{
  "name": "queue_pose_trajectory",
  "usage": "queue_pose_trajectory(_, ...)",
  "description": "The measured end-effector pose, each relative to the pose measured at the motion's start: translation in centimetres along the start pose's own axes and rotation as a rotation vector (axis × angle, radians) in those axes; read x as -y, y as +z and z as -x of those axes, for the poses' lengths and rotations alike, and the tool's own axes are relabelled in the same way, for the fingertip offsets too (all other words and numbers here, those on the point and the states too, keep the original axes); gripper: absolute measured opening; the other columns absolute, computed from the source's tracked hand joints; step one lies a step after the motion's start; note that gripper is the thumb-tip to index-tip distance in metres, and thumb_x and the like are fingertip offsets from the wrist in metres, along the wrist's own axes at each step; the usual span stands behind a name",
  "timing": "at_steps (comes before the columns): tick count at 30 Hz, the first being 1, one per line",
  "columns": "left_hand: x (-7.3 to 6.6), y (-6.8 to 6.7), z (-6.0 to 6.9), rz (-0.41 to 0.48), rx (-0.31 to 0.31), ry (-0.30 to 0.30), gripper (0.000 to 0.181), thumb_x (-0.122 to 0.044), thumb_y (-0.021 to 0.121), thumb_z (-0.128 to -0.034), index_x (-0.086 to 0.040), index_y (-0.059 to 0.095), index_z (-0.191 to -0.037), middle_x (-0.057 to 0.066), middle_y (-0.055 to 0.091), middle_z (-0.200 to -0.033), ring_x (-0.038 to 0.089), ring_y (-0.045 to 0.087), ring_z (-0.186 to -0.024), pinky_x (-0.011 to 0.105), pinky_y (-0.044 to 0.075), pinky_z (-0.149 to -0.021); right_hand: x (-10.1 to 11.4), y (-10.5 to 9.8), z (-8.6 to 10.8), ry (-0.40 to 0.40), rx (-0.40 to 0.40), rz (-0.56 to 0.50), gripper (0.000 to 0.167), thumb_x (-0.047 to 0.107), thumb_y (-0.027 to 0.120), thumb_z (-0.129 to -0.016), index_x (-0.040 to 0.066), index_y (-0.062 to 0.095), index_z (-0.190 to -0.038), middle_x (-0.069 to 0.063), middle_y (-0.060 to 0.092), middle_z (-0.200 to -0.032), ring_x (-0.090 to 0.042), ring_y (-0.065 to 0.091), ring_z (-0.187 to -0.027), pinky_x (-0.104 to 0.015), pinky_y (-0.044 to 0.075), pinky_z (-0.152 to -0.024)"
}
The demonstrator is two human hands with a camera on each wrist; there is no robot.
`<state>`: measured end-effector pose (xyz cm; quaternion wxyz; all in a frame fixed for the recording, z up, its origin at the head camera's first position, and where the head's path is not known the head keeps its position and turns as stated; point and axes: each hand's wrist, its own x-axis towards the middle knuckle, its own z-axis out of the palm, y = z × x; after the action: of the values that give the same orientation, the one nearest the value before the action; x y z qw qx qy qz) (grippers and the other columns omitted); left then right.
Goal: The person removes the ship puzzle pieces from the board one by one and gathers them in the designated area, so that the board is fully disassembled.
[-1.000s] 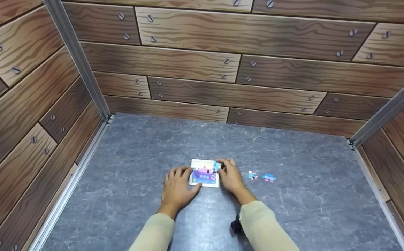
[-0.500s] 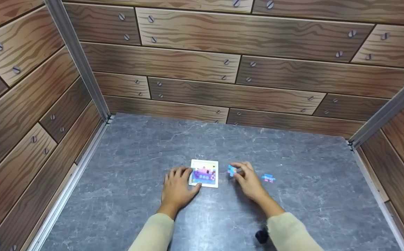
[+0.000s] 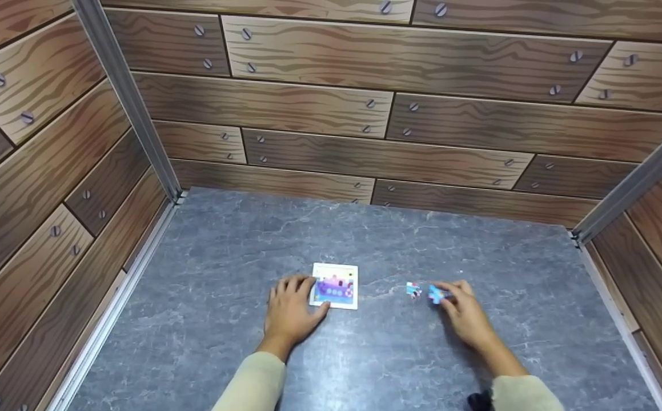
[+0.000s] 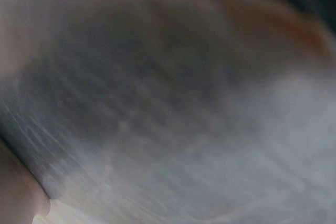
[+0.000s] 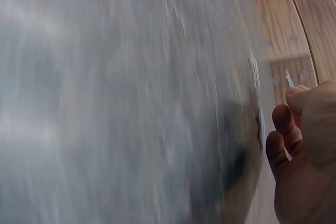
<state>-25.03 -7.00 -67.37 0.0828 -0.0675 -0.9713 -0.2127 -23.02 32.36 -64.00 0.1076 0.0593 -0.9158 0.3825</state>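
A square picture puzzle (image 3: 335, 290) with a white border and a pink and purple ship design lies on the grey surface. My left hand (image 3: 289, 314) rests at its left side, fingertips on the left edge and thumb at the lower edge. To the right, my right hand (image 3: 468, 317) pinches a blue puzzle piece (image 3: 436, 294) between thumb and fingers. Just left of that, a loose puzzle piece (image 3: 413, 290) in white, red and blue lies on the surface. The right wrist view shows the pinched piece edge-on as a thin sliver (image 5: 289, 78). Another blue and pink piece is hidden near the right hand.
Wood-patterned panels (image 3: 308, 108) stand at the back and on both sides, joined by metal corner posts (image 3: 131, 97). The marbled grey surface (image 3: 251, 228) stretches between them. A dark object (image 3: 479, 401) sits by the right sleeve. The left wrist view is blurred.
My right hand has moved right, away from the picture puzzle, carrying the blue piece past the white and red piece to the farther one. The left hand has stayed put.
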Motion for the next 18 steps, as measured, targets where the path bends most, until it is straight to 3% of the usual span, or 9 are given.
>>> queue_pose_trajectory(4, 0.0, 0.0, 0.0, 0.003, 0.004, 0.001, 0.068, -0.071, 0.066, -0.0946, -0.029, 0.064, -0.148, 0.001, 0.061, -0.150, 0.032, 0.052, -0.144, 0.062, 0.041, -0.119, -1.8, -1.9, 0.5, 0.025, -0.023, 0.005, 0.037, -0.007, 0.068, -0.099, 0.000, 0.072, -0.135, -0.017, 0.061, -0.116, -0.011, 0.060, -0.100, -0.015, 0.050, -0.089)
queue_pose_trajectory(9, 0.0, -0.2, 0.1, 0.014, 0.011, 0.004, 0.067, -0.070, 0.067, -0.0950, -0.029, 0.064, -0.148, 0.001, 0.061, -0.150, 0.032, 0.052, -0.143, 0.062, 0.041, -0.118, -3.5, -3.8, 0.7, 0.117, 0.040, 0.054, 0.038, -0.003, 0.063, -0.104, 0.001, 0.068, -0.141, -0.019, 0.058, -0.125, -0.016, 0.060, -0.103, -0.017, 0.049, -0.087)
queue_pose_trajectory(15, -0.1, 0.0, 0.1, 0.005, 0.011, 0.003, 0.067, -0.071, 0.065, -0.0957, -0.029, 0.063, -0.149, 0.000, 0.061, -0.151, 0.032, 0.052, -0.143, 0.061, 0.041, -0.118, -5.0, -4.9, 0.8, 0.154, 0.104, 0.118, 0.039, 0.000, 0.061, -0.107, 0.001, 0.066, -0.145, -0.022, 0.058, -0.136, -0.038, 0.060, -0.127, -0.046, 0.049, -0.108)
queue_pose_trajectory(18, -0.1, 0.0, 0.1, 0.000, 0.015, 0.000, 0.068, -0.071, 0.065, -0.0954, -0.029, 0.063, -0.149, 0.000, 0.061, -0.150, 0.031, 0.052, -0.143, 0.060, 0.041, -0.118, -5.5, -5.0, 0.8, 0.156, 0.128, 0.122, 0.040, -0.001, 0.060, -0.107, 0.000, 0.065, -0.146, -0.024, 0.057, -0.137, -0.044, 0.059, -0.133, -0.059, 0.047, -0.113)
